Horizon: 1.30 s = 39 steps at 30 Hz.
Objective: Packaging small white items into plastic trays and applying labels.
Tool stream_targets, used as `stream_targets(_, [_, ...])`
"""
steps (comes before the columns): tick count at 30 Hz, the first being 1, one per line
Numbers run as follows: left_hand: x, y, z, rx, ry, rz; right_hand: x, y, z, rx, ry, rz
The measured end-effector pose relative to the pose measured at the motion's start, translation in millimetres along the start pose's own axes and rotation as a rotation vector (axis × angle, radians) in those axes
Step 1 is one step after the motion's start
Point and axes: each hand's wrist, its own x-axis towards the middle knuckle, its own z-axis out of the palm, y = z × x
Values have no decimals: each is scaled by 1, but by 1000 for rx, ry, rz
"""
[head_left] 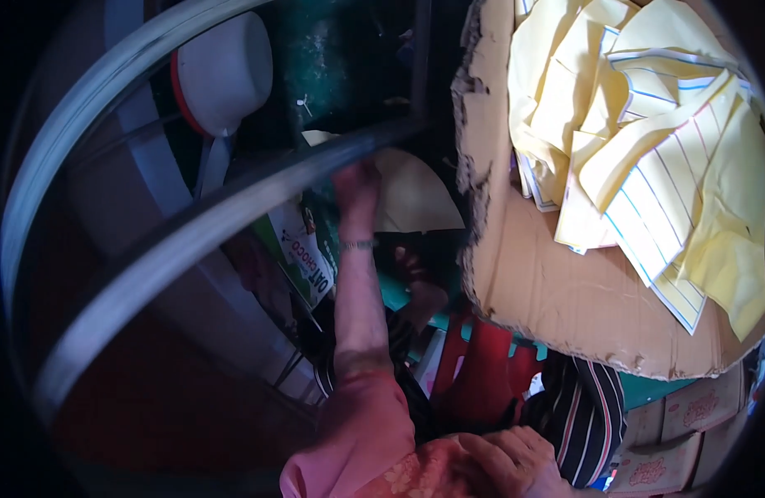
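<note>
My left hand (356,184), with a band on its wrist, reaches forward over a pale yellow paper sheet (415,195) low in the shade. A curved grey tube (224,207) crosses in front of its fingers, so I cannot see whether they grip the sheet. My right hand (515,458) lies on my pink patterned clothing at the lower edge, fingers stretched out and holding nothing. To the right, a torn-edged cardboard piece (548,290) bears a heap of crumpled yellow paper sheets (656,158), some with coloured ruled lines.
Another curved grey tube (75,108) arcs along the left. Behind it sits a white bowl-shaped thing (233,75) with a red rim. A green and white printed package (295,257) lies beside my left forearm. A red plastic seat (482,361) and brown cartons (681,432) are at the lower right.
</note>
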Motion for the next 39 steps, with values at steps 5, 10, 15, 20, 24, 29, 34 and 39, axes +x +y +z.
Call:
stream_targets(5, [-78,71,-89,-130,118,-80,-17,0,5,-117,130,-40])
stream_targets(10, [-165,103,-190,-168,166,-98,-18,10,15,-262,348,-100])
stream_targets(15, [-224,131,-290,-132,293,-60,-22,8,42,-612,249,-242])
stream_targets(20, [-270,154,-354,-97,391,42,-32,32,87,-1003,204,-436])
stream_targets(24, [-344,149,-375,-105,366,-37,-56,42,79,-1134,114,-384])
stream_targets(29, [-413,146,-372,-159,416,-154,-87,51,100,-1219,144,-667])
stream_targets(34, [-478,152,-373,-328,375,-140,-99,65,138,-1267,58,-557])
stream_targets(39, [-543,155,-373,-325,276,-219,-121,73,180,-1332,-104,-631])
